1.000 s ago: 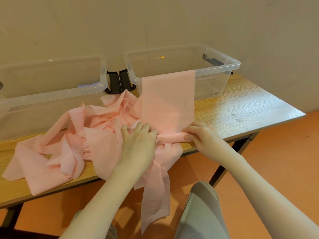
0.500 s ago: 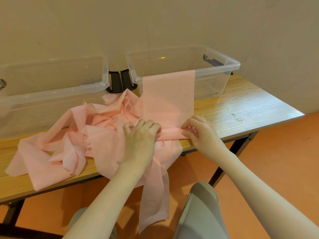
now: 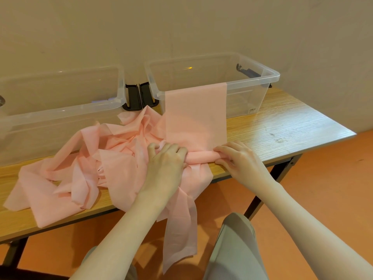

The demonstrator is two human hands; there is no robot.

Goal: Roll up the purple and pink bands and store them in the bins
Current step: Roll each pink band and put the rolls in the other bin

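Nearest, the person's forearms and grey-clad knees are cut off by the bottom edge of the view, and one tail of the pink band hangs down off the near edge of the wooden table, its end dangling between the knees. Just above that edge the left hand lies palm down on the band with its fingers curled over the left end of a rolled part; the fingertips are buried in the cloth, so how tightly they grip is hard to make out. The right hand sits at the right end of the roll, fingers bent and pinching that end against the table. The roll lies crosswise between the two hands, close to the table's near edge. To the left of the hands the rest of the band is a crumpled heap whose layers cannot be told apart. Beyond the roll a flat stretch of band runs up and over the front rim of the right bin, where its end is hidden. The left bin stands beside it at the table's back, cut off at the left.
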